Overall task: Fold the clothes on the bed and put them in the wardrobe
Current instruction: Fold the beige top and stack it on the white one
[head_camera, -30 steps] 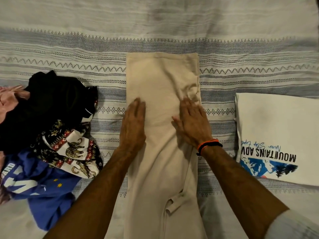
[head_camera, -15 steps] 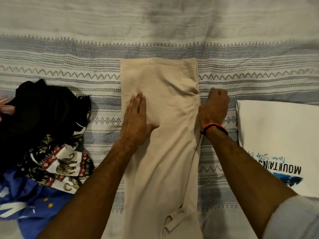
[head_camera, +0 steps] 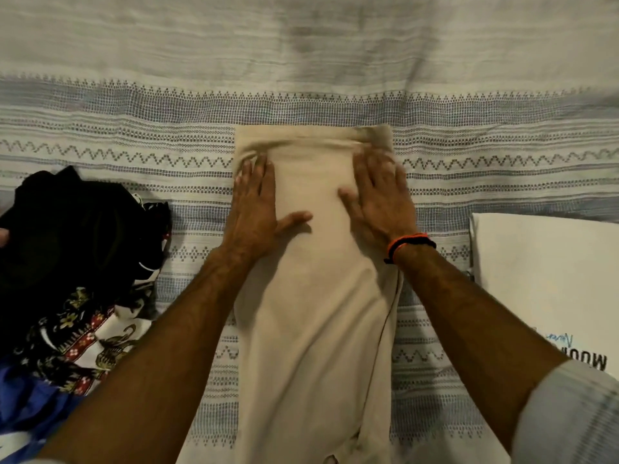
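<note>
A beige garment lies lengthwise in a long strip on the striped bed cover, its far end near the blue band. My left hand lies flat on its far left part, fingers straight. Flat on the far right part is my right hand, a little blurred, with an orange and black band at the wrist. Both palms press the cloth down near its far edge, which is slightly bunched.
A folded white T-shirt with dark lettering lies at the right. At the left is a heap of unfolded clothes: a black piece, an elephant-print cloth and a blue garment.
My right hand has come back from the garment's right edge onto the cloth. Both hands have slid farther up toward its far end, and the view has shifted forward.
</note>
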Available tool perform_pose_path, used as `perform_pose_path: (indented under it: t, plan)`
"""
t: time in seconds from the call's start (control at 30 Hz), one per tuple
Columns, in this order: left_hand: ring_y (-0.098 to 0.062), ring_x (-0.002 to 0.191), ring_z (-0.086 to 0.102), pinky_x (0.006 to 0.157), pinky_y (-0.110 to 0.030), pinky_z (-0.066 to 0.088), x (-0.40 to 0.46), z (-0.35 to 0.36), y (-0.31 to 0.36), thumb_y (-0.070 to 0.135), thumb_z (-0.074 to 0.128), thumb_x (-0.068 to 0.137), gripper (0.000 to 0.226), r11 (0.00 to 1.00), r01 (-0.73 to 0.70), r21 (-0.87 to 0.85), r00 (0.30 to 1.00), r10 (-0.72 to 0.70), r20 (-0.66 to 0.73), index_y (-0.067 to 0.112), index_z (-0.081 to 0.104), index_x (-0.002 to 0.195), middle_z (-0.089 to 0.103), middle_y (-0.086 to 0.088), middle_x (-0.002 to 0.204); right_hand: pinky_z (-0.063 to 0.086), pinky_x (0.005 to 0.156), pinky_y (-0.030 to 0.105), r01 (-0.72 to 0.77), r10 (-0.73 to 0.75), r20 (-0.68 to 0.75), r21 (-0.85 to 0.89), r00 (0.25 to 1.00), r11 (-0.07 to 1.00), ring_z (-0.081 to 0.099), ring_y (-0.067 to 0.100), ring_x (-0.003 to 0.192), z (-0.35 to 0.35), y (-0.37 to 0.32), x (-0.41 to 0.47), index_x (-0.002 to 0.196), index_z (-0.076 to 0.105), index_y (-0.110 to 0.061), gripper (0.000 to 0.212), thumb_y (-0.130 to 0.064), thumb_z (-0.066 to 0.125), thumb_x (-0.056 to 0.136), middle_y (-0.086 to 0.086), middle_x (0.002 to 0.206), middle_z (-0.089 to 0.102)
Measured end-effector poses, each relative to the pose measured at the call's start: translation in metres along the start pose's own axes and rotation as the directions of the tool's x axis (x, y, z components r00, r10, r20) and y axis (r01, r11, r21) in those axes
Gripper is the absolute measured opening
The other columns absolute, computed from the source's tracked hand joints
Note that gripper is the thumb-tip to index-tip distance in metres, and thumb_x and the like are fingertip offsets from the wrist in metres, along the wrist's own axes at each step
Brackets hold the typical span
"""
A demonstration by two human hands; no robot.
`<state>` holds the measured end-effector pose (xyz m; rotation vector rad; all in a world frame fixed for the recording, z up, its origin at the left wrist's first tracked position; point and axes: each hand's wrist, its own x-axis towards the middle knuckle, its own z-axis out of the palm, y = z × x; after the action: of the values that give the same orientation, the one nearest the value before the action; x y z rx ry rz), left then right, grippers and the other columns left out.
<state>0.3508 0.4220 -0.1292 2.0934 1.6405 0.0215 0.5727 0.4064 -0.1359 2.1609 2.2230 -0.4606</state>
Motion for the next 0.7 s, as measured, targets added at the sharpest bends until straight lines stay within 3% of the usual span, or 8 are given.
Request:
perform_pose_path:
  t: [0.07, 0.13, 0.2, 0.3, 0.33, 0.47, 0.63, 0.7]
  plan:
    - [-0.03, 0.15, -0.01, 0.122, -0.048, -0.004, 0.01, -0.006, -0.007, 0.093, 0.039, 0.064, 0.135, 0.999, 0.008, 0.049, 1.0, -0.008, -0.013, 0.002, -0.002, 0.155, -0.01, -0.014, 0.163, -0.006, 0.122, 0.048, -0.173, 0.176, -0.051, 0.054, 0.983, 0.983, -0.007, 0.023, 0.152, -0.006, 0.004, 0.01, 0.157, 0.002, -0.008, 0.072, -0.052, 0.021, 0.102, 0.009, 0.165, -0.008]
    - [-0.028, 0.15, -0.011, 0.121, -0.05, -0.005, 0.017, -0.013, -0.011, 0.091, 0.039, 0.057, 0.139, 0.995, 0.001, 0.097, 1.0, -0.001, 0.003, 0.003, -0.005, 0.155, -0.012, -0.014, 0.163, -0.009, 0.121, 0.046, -0.146, 0.152, -0.097, 0.069, 0.984, 0.987, -0.008, 0.024, 0.152, -0.011, 0.001, 0.019, 0.157, 0.001, -0.007, 0.077, -0.055, 0.023, 0.101, 0.012, 0.164, -0.009]
    - [-0.027, 0.15, -0.012, 0.12, -0.051, -0.005, 0.021, -0.017, -0.011, 0.091, 0.043, 0.052, 0.145, 0.993, 0.004, 0.116, 1.0, -0.007, 0.028, 0.003, -0.007, 0.154, -0.013, -0.013, 0.163, -0.01, 0.12, 0.046, -0.088, 0.088, -0.044, 0.018, 0.995, 0.996, -0.009, 0.023, 0.152, -0.011, 0.003, 0.027, 0.157, -0.002, -0.008, 0.082, -0.062, 0.021, 0.099, 0.01, 0.164, -0.009]
    - [-0.028, 0.15, -0.011, 0.121, -0.05, -0.005, 0.021, -0.019, -0.007, 0.087, 0.057, 0.053, 0.146, 0.992, 0.036, 0.123, 0.998, -0.041, 0.038, 0.002, -0.007, 0.154, -0.011, -0.014, 0.163, -0.007, 0.121, 0.054, -0.341, 0.342, 0.006, 0.093, 0.94, 0.935, -0.01, 0.03, 0.151, -0.013, 0.009, 0.027, 0.155, -0.004, -0.003, 0.088, -0.064, 0.021, 0.098, 0.019, 0.163, -0.011]
    - [-0.029, 0.151, -0.01, 0.122, -0.049, -0.004, 0.017, -0.02, -0.005, 0.085, 0.059, 0.056, 0.144, 0.991, 0.039, 0.126, 0.999, -0.042, 0.026, 0.001, -0.005, 0.154, -0.01, -0.015, 0.163, -0.004, 0.121, 0.055, -0.345, 0.348, -0.03, 0.087, 0.937, 0.935, -0.01, 0.033, 0.151, -0.014, 0.007, 0.021, 0.154, -0.002, 0.0, 0.085, -0.061, 0.022, 0.099, 0.021, 0.162, -0.009]
    - [-0.034, 0.15, 0.0, 0.121, -0.045, 0.002, -0.015, -0.006, 0.013, 0.069, 0.056, 0.08, 0.114, 0.995, -0.009, 0.097, 0.999, 0.013, -0.04, -0.002, 0.007, 0.153, 0.002, -0.019, 0.163, 0.005, 0.122, 0.051, 0.047, -0.048, -0.123, -0.009, 0.991, 0.999, 0.006, 0.036, 0.151, -0.003, -0.016, -0.025, 0.152, 0.017, 0.004, 0.074, -0.047, 0.028, 0.099, 0.025, 0.161, 0.007]
    - [-0.037, 0.149, 0.012, 0.121, -0.047, 0.017, -0.092, 0.034, 0.023, 0.062, 0.028, 0.091, 0.09, 0.994, -0.078, 0.079, 0.997, 0.079, -0.012, -0.003, 0.019, 0.152, 0.013, -0.022, 0.161, 0.027, 0.117, 0.052, 0.266, -0.266, -0.02, 0.026, 0.964, 0.964, 0.027, 0.038, 0.145, 0.033, -0.041, -0.113, 0.146, 0.035, 0.005, 0.067, -0.042, 0.032, 0.099, 0.026, 0.156, 0.026]
    - [-0.035, 0.149, 0.011, 0.121, -0.048, 0.017, -0.125, 0.047, 0.017, 0.062, 0.026, 0.092, 0.087, 0.994, -0.051, 0.098, 0.999, 0.052, -0.008, 0.0, 0.017, 0.153, 0.009, -0.018, 0.162, 0.025, 0.119, 0.049, 0.216, -0.216, -0.017, -0.011, 0.976, 0.976, 0.027, 0.033, 0.146, 0.042, -0.033, -0.145, 0.149, 0.033, 0.001, 0.072, -0.048, 0.031, 0.097, 0.02, 0.158, 0.026]
